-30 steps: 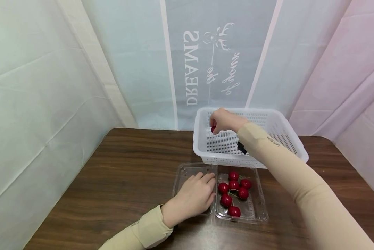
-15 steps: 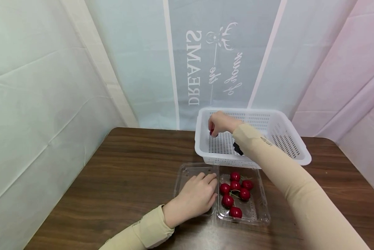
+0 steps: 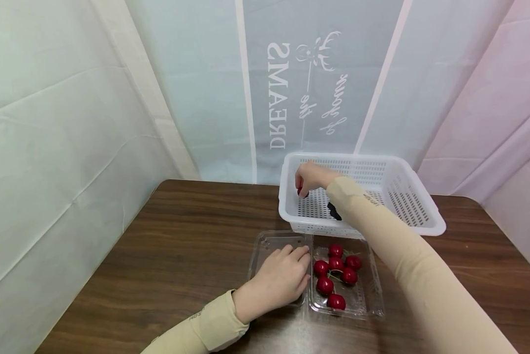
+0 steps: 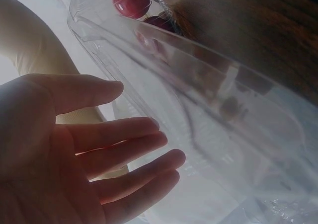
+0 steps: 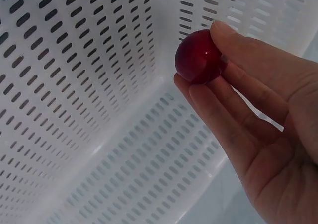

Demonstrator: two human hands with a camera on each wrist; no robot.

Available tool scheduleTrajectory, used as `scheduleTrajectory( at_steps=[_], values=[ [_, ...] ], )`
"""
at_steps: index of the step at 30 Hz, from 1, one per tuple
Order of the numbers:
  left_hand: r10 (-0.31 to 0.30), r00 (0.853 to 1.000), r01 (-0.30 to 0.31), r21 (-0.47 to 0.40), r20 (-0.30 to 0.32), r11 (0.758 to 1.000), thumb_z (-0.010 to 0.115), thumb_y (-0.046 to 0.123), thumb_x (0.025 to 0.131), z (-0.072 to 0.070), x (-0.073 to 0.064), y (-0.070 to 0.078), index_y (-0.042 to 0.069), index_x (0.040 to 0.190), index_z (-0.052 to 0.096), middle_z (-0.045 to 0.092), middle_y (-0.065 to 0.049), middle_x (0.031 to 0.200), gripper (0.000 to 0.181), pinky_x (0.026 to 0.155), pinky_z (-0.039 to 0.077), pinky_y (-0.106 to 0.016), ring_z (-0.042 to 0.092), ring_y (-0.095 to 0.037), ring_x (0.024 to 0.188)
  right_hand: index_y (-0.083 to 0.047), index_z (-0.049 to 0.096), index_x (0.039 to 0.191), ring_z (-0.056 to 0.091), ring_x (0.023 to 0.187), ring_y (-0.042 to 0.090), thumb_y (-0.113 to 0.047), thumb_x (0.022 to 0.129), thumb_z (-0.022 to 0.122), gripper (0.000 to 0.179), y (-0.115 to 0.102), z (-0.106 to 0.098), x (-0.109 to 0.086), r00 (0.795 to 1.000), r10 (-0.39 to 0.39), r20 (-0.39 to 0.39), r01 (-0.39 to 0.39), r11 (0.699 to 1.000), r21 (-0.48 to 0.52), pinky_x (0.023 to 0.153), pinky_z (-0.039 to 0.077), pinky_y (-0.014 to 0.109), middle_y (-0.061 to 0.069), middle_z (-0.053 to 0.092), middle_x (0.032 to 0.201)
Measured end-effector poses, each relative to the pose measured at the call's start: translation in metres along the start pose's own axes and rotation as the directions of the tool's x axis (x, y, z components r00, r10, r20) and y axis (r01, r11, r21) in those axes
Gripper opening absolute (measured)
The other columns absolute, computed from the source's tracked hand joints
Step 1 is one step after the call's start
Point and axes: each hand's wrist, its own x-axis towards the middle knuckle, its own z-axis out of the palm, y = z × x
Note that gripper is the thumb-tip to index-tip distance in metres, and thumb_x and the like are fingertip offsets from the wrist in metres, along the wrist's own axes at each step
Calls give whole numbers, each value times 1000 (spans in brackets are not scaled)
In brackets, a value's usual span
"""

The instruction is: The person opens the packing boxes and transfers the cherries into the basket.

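Inside the left end of the white perforated basket, my right hand pinches a dark red cherry between thumb and fingertips. The right wrist view shows it above the slotted basket floor. My left hand lies over the lid half of a clear plastic clamshell box, fingertips near the hinge. Its fingers are extended and slightly spread in the left wrist view, with nothing held. Several red cherries with green stems lie in the box's other half, just right of that hand.
The basket stands at the back of the brown wooden table, directly behind the clamshell box. A printed pale curtain hangs behind the table. White cloth hangs at the left side.
My right hand has dropped slightly lower into the basket's left end, still pinching the cherry. The head view has shifted a little, and the left hand stays in place over the lid.
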Motion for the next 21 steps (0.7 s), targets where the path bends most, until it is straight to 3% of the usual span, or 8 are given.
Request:
scheduleTrajectory(
  at_steps=[7, 15, 21],
  values=[
    [10, 1000, -10, 19, -6, 1000, 64, 32, 85, 0, 0, 0, 12, 103, 67, 64, -2, 118, 27, 70, 51, -28, 60, -17, 92, -5, 71, 90, 65, 79, 16, -10, 70, 81, 23, 4, 10, 6, 998, 52, 31, -51, 999, -13, 75, 52, 30, 3, 71, 84],
    [8, 1000, -8, 26, -28, 1000, 64, 33, 84, 2, -1, 0, 12, 102, 67, 65, -2, 118, 28, 69, 50, -28, 60, -17, 91, -5, 72, 92, 65, 74, 14, -10, 70, 81, 24, 6, 16, 10, 998, 43, 47, -44, 999, 11, 68, 52, 26, 3, 72, 83],
    [11, 999, -9, 29, -37, 1000, 65, 33, 84, 3, -1, 1, 13, 101, 67, 65, -1, 117, 27, 69, 50, -28, 60, -17, 90, -7, 73, 92, 65, 75, 12, -12, 69, 82, 26, 6, 17, 12, 998, 26, 54, -25, 999, -33, 71, 52, 27, 1, 72, 84]
  ],
)
